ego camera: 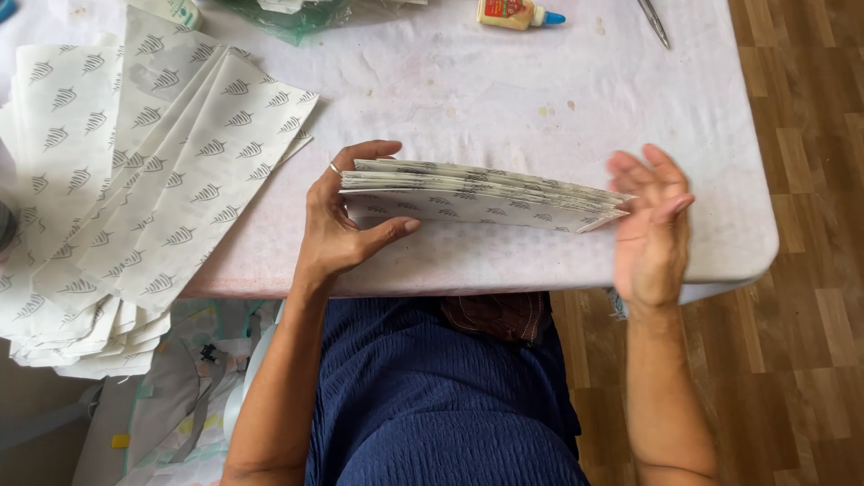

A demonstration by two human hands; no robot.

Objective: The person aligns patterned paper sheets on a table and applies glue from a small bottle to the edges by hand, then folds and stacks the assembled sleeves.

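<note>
I am observing the left hand (337, 225) clamping its fingers around the nine-o'clock end of a stack of leaf-printed paper bags (481, 196) standing on edge mid-tabletop (504, 99), while the right hand (652, 225), fingers open flat, is pressing the three-o'clock end, apparently squaring the edges.

The fanned pile of leaf-printed paper bags (135, 180) at the left runs off the left edge, so its full extent cannot be seen. At the top edge, the glue bottle (519, 13), a metal tool (655, 22), and a clear plastic bag (288, 16) are each cut off. A blue object (4, 9) in the upper left corner is too cropped to identify. Clutter beneath the table at lower left is indistinct
</note>
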